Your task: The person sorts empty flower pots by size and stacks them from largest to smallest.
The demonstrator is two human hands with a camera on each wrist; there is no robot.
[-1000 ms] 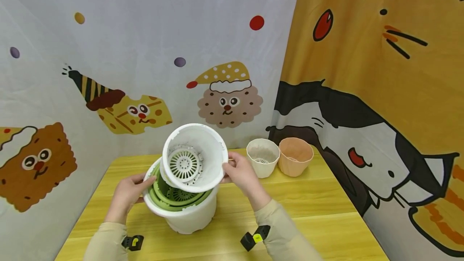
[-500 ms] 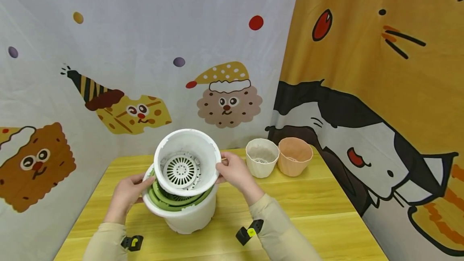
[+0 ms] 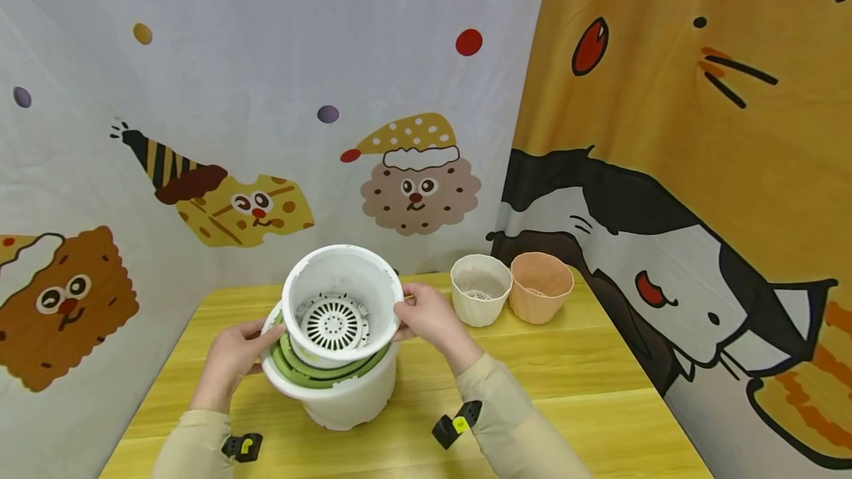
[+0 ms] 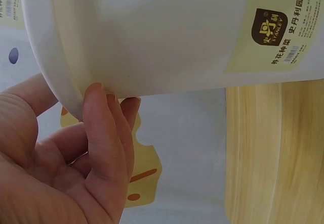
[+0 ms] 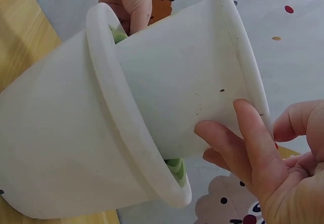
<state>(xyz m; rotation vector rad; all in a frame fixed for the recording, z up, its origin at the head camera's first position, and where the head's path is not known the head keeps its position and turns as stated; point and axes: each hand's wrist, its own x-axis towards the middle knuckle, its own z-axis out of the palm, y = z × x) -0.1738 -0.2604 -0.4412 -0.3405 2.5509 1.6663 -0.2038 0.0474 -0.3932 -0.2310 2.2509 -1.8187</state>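
Note:
My right hand [image 3: 433, 316] pinches the rim of a white plastic flower pot [image 3: 339, 272] with a slotted bottom. Its lower part is down inside two nested green pots [image 3: 319, 373], which sit in a larger white flower pot [image 3: 353, 401] on the table. In the right wrist view the thumb is on the outer edge of the rim and the fingers [image 5: 223, 138] lie along the wall. At the left, my left hand [image 3: 233, 353] grips the large white pot's rim, thumb on top and fingers underneath. A label [image 4: 283, 27] shows on that pot in the left wrist view.
Two smaller pots, a cream one [image 3: 481, 309] and a peach one [image 3: 542, 301], stand side by side at the back right of the wooden table [image 3: 532, 405]. A cartoon-printed curtain [image 3: 399, 58] hangs behind the table and along its sides.
The white pot in my right hand has moved left and sunk lower into the green pots, which it now covers more. My left hand has stayed on the large pot's rim.

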